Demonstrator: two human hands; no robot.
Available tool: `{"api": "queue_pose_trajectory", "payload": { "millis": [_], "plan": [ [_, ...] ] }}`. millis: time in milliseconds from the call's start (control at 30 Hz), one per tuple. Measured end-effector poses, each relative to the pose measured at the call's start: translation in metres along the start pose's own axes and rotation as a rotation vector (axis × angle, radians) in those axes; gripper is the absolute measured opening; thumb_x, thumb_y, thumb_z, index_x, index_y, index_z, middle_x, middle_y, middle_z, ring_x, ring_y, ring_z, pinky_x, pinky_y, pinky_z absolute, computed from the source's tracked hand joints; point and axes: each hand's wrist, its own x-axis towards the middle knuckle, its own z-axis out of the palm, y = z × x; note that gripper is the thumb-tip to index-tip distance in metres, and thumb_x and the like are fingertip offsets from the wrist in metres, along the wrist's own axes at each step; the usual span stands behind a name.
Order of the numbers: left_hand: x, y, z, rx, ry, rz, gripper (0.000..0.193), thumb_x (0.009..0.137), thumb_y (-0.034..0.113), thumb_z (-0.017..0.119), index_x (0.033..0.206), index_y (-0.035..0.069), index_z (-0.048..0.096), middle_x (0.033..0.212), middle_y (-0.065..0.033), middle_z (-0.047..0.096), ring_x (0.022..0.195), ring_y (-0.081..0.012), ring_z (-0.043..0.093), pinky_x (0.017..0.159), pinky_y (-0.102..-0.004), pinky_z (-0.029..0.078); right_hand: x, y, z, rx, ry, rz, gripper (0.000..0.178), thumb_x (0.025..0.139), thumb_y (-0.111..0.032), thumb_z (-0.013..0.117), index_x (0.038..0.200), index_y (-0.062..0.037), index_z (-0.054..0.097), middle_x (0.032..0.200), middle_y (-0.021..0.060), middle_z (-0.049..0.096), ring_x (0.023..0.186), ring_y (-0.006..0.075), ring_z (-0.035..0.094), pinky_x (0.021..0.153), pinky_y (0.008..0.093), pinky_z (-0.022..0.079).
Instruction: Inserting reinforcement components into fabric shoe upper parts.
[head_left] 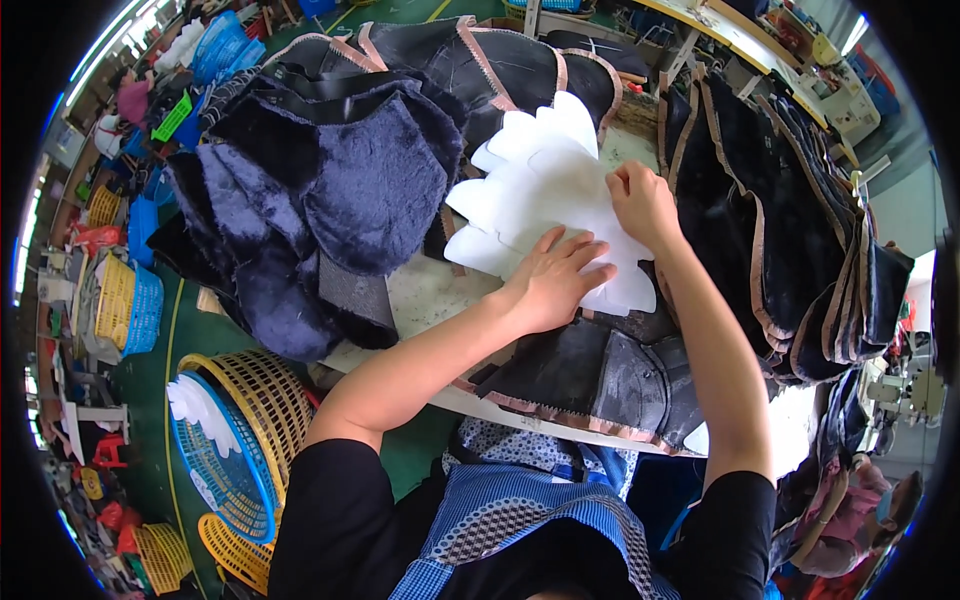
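A fanned stack of thin white padding pieces with curved, pointed outlines lies on the work table in front of me. My left hand rests on its lower part, fingers spread, pressing against the white surface. At the right edge of the stack, my right hand is closed, thumb and fingers pinched together on a white edge. The fingertips partly hide what they grip. Below the hands lies a black leather-like piece with a pinkish-brown zigzag-cut edge.
Dark blue furry pieces are heaped to the left. Black trimmed pieces lie behind, and more hang in a row on the right. A blue basket with white pieces stands on the lower left, by a yellow basket.
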Motion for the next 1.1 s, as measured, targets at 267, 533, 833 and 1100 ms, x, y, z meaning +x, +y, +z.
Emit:
{"api": "queue_pose_trajectory", "payload": {
  "millis": [267,533,833,1100],
  "plan": [
    [0.0,-0.002,0.005,0.039,0.051,0.008,0.052,0.084,0.006,0.067,0.135,0.018,0.061,0.148,-0.0076,0.053,0.144,-0.0302,0.044,0.119,-0.0578,0.032,0.036,0.0,-0.012,0.407,-0.454,0.352,0.029,0.092,-0.026,0.073,0.086,0.0021,0.069,0.074,0.0091,0.067,0.059,0.0159,0.06,0.054,0.0308,0.051],
    [0.001,0.005,-0.001,-0.016,-0.006,-0.008,0.048,0.09,0.01,0.063,0.137,0.018,0.063,0.15,-0.0079,0.053,0.144,-0.0294,0.045,0.121,-0.0565,0.029,0.036,-0.055,-0.094,1.151,-0.177,0.403,0.015,0.103,-0.022,0.062,0.099,-0.0071,0.064,0.063,-0.0052,0.044,0.05,0.0047,0.037,0.044,0.0211,0.026],
    [-0.037,0.009,-0.104,-1.341,0.068,-0.379,0.064,0.108,0.058,0.041,0.126,0.001,0.063,0.115,-0.012,0.072,0.103,-0.0135,0.069,0.086,-0.0344,0.057,-0.139,-0.037,-0.154,0.452,-0.327,-0.179,0.018,0.102,-0.018,0.066,0.095,-0.0012,0.071,0.071,0.0026,0.06,0.063,0.009,0.055,0.056,0.0252,0.043],
    [-0.109,0.093,-0.096,-1.313,-0.722,-0.566,0.035,0.111,0.028,0.052,0.092,-0.001,0.06,0.076,-0.0077,0.069,0.066,-0.0123,0.071,0.053,-0.0271,0.056,-0.277,0.001,-0.12,0.872,-0.861,0.274,0.022,0.102,-0.02,0.067,0.1,0.0006,0.076,0.076,0.0078,0.071,0.061,0.0121,0.067,0.055,0.0242,0.055]
  ]
}}
